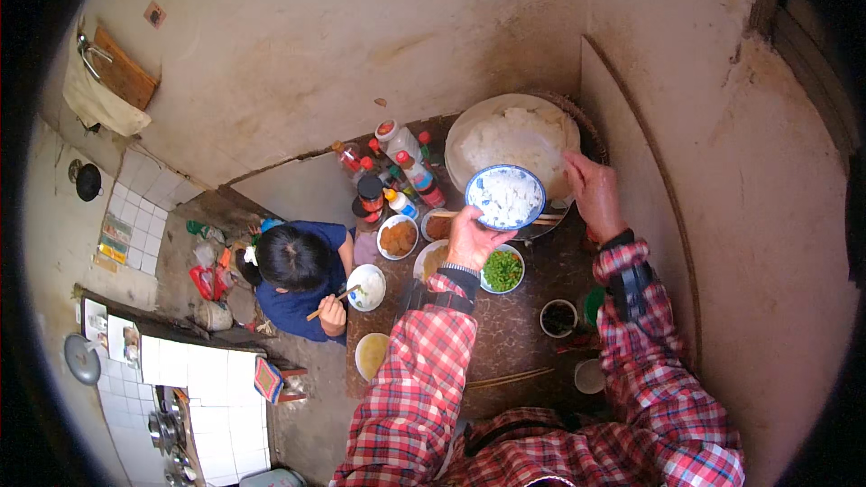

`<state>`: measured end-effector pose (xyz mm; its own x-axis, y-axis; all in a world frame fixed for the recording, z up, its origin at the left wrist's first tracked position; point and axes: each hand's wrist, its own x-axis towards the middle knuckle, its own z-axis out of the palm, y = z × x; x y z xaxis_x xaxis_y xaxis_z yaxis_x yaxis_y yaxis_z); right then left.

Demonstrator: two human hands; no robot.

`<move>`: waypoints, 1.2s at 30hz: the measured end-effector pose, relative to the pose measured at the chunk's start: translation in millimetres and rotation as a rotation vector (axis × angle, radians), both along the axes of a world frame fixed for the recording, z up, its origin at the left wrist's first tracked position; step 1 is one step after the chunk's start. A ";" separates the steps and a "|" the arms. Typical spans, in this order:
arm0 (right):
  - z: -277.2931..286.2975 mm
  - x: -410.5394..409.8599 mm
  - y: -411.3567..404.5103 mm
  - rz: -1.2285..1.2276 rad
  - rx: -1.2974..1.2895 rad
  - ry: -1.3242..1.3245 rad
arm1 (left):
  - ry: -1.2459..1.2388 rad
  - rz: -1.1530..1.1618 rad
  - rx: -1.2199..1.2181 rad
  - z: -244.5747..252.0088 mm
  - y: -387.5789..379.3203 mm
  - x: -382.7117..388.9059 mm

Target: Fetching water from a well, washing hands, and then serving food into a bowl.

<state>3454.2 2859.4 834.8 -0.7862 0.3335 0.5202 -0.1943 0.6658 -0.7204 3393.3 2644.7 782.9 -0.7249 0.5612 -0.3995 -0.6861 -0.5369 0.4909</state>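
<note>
My left hand (471,243) holds a blue-and-white bowl (506,197) of cooked rice, tilted towards me. Wooden chopsticks (547,219) show on both sides beneath the bowl; whether the hand grips them is unclear. Beyond the bowl stands a large round vessel (467,115) with a big mass of rice (517,132) inside. At its right edge is my right hand (599,196), fingers bent together; whether they grip the rim or a utensil cannot be made out. A bowl of chopped green vegetables (503,270) sits just below my left hand.
Bottles (419,179) crowd the dark table (500,338) against the wall. Several dishes stand nearby, including a bowl of brown food (398,237) and a bowl of yellow soup (371,356). At left, a person (298,277) holds chopsticks over a rice bowl (366,287).
</note>
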 end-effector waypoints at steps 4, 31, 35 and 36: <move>-32.1 -16.8 20.3 -0.187 0.196 -0.032 | -0.032 0.003 -0.029 3.6 -12.8 21.9; -61.5 -58.1 -5.1 -0.028 -1.173 -0.302 | 0.036 0.000 0.001 25.7 -11.1 23.1; -40.4 -32.5 4.9 -0.020 -0.981 -0.113 | 0.018 -0.021 0.034 20.4 1.5 13.1; -36.1 -26.5 7.2 0.007 -0.929 -0.101 | 0.011 -0.027 0.046 17.5 3.9 10.2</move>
<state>3427.6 2866.6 798.7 -0.8165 0.5768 -0.0243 -0.1031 -0.1871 -0.9769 3403.5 2648.7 800.4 -0.7134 0.5983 -0.3649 -0.6954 -0.5400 0.4741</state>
